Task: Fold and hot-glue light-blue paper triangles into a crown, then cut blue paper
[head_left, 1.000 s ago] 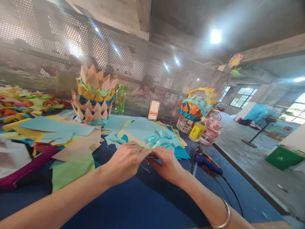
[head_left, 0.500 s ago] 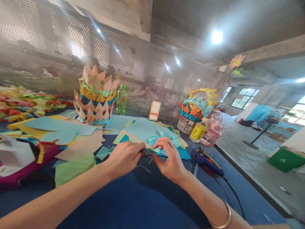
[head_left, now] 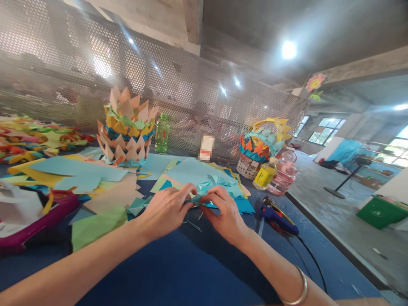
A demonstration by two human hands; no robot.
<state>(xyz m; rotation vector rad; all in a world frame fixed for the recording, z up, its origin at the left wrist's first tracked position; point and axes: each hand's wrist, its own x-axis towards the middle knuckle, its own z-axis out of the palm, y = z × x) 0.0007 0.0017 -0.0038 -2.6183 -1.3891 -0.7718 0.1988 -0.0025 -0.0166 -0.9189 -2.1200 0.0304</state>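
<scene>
Between my two hands is a small piece of folded light-blue paper (head_left: 195, 199). My left hand (head_left: 170, 207) pinches its left end between thumb and fingers. On the other end, the thumb and fingers of my right hand (head_left: 223, 212) are closed, covering part of the paper. Just behind the fingers, several folded light-blue paper pieces (head_left: 219, 182) lie on a stack of coloured sheets (head_left: 181, 172). More folded teal paper (head_left: 137, 206) rests left of my left hand. Thin clear strands (head_left: 194, 225) lie on the blue table (head_left: 178, 272) below my hands.
A blue glue gun (head_left: 279, 219) with a black cord lies at right. Behind stand a layered paper crown-like piece (head_left: 126, 127), a green bottle (head_left: 162, 134), a paper-trimmed basket (head_left: 250, 165) and a yellow-labelled bottle (head_left: 265, 174). Loose sheets and a magenta container (head_left: 60, 219) occupy the left.
My right-hand fingers have closed further onto the paper, and my left index finger has lifted slightly. The folded paper stays between both hands.
</scene>
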